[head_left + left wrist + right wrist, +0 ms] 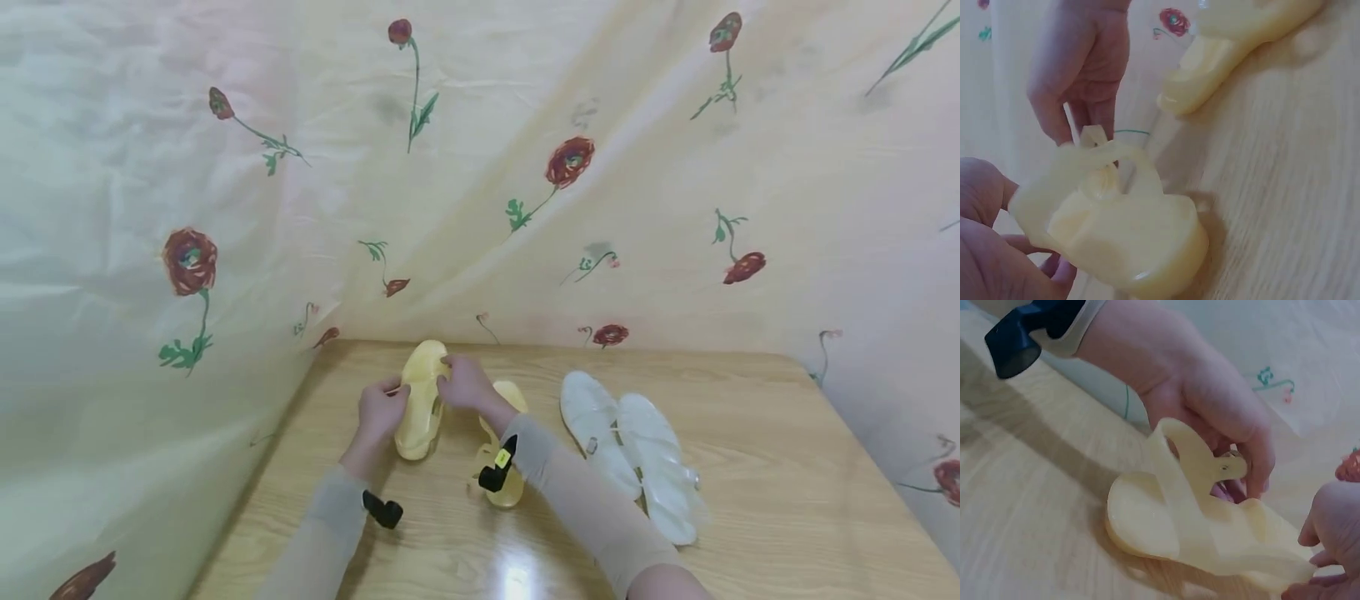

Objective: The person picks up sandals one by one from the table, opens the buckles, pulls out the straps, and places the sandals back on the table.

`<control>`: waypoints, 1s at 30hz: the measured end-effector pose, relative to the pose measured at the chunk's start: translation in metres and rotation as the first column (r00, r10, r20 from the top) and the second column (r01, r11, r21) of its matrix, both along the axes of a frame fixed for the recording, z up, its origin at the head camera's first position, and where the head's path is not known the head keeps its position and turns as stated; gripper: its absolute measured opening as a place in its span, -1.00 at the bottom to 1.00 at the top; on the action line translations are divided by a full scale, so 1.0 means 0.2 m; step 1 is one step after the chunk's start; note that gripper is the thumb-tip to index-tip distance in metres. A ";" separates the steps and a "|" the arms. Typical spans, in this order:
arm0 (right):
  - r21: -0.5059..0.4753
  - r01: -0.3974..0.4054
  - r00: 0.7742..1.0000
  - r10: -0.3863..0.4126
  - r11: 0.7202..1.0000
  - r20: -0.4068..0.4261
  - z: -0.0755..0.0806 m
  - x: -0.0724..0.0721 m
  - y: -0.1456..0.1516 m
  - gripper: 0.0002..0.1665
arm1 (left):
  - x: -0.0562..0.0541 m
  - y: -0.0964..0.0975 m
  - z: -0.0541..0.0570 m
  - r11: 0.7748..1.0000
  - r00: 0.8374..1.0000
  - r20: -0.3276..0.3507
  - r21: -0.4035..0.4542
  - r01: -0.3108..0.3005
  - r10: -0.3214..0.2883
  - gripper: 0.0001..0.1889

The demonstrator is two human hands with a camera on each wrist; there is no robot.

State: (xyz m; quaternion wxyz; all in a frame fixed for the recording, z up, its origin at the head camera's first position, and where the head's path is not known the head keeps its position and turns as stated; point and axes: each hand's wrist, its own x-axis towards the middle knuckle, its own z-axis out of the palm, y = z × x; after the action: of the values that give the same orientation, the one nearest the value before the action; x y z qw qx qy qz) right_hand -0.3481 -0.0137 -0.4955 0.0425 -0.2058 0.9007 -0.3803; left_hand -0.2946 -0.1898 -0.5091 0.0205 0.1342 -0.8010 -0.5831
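A pale yellow jelly sandal point(418, 425) is held between both hands, its toe end pointing to the far edge of the wooden table. My left hand point(381, 408) grips its left side, the thumb over the edge. At the upper right side, my right hand point(468, 383) pinches the sandal near the front. In the left wrist view, the sandal's rounded heel point(1166, 250) is nearest, with its strap arching above. A loose strap end point(1232, 467) shows beside the left hand in the right wrist view. The matching yellow sandal point(508, 493) lies partly hidden under the right forearm.
To the right, a pair of translucent white sandals point(652, 450) lies side by side on the wooden table point(795, 467). A flower-printed cloth point(480, 208) hangs behind the table's far edge and along the left side.
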 end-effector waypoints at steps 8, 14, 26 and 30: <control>-0.086 -0.065 0.993 0.073 0.994 0.090 -0.07 0.01 0.07 -0.36 | -0.01 0.03 -0.08 0.999 0.994 0.114 0.048 0.002 -0.007 -0.49; -0.138 -0.074 0.983 0.095 0.988 0.156 -0.11 0.02 0.12 -0.25 | -0.01 0.01 -0.09 0.998 0.988 0.142 0.041 0.053 -0.058 -0.41; -0.049 -0.111 0.994 0.111 0.993 -0.015 0.14 0.13 0.49 -0.27 | 0.06 0.17 0.14 0.908 0.902 -0.350 -0.409 0.096 -0.253 -0.40; -0.052 -0.089 0.990 0.082 0.995 -0.118 0.19 0.22 0.70 -0.33 | 0.13 0.30 0.24 0.879 0.814 -0.437 -0.442 0.177 -0.383 -0.38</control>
State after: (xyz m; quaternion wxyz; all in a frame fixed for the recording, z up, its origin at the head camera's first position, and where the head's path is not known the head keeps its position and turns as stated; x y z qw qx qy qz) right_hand -0.3047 0.1272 -0.4584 0.0009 -0.2670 0.8807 -0.3912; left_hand -0.2688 -0.1298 -0.4605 0.1704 -0.1542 -0.8747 -0.4268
